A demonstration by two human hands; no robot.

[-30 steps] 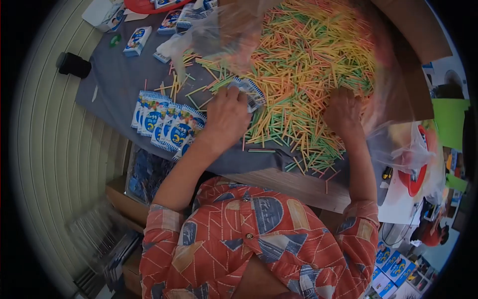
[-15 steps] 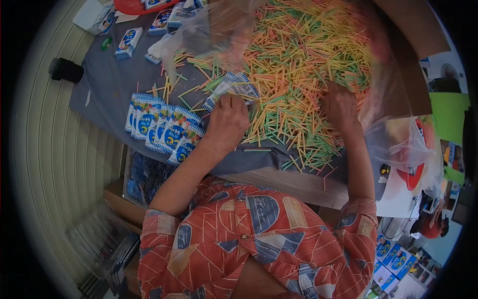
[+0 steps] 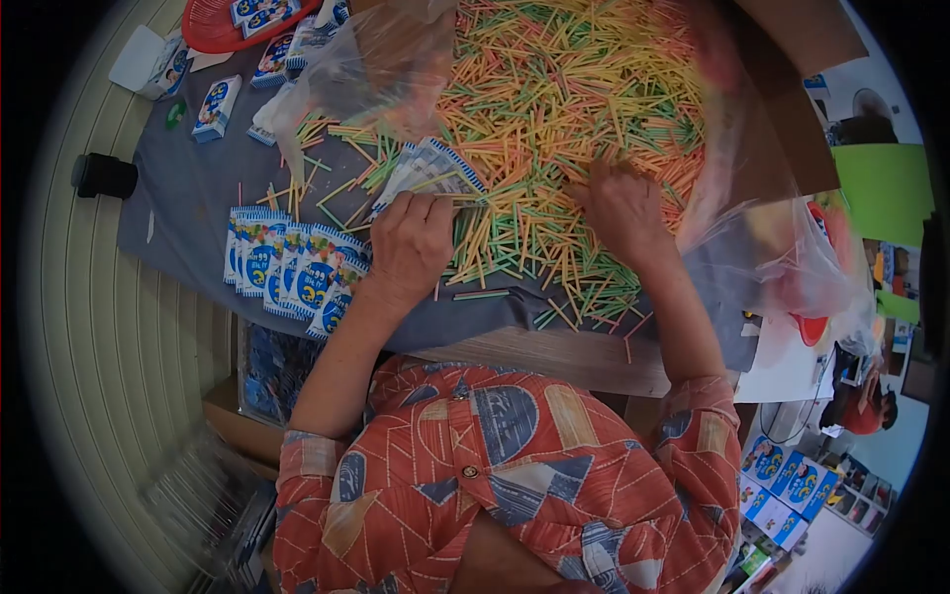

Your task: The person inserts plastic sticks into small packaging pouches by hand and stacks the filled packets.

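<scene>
My left hand (image 3: 411, 238) has its fingers curled over the near edge of a few silver-and-blue packets (image 3: 427, 166), fanned at the left side of the stick pile. A few thin sticks lie across these packets by the fingertips. My right hand (image 3: 625, 213) is lowered onto the big pile of thin coloured sticks (image 3: 554, 109), yellow, green, orange and pink. Its fingers are bent down among them, and whatever is between the fingertips is hidden. Left of my left hand, a row of overlapping printed packets (image 3: 297, 267) lies on the dark cloth (image 3: 188, 223).
Clear plastic sheeting (image 3: 371, 74) edges the pile, with a cardboard box wall (image 3: 782, 109) at its right. A small printed box (image 3: 216, 109) and a red basket (image 3: 213, 35) stand at upper left. Beyond the table are a black cylinder (image 3: 104, 176) and, far right, another person (image 3: 863, 408).
The whole view has shifted, so the table sits further left in it. My right hand has moved slightly left over the sticks. My left hand stays at the packets, which now show more fanned out.
</scene>
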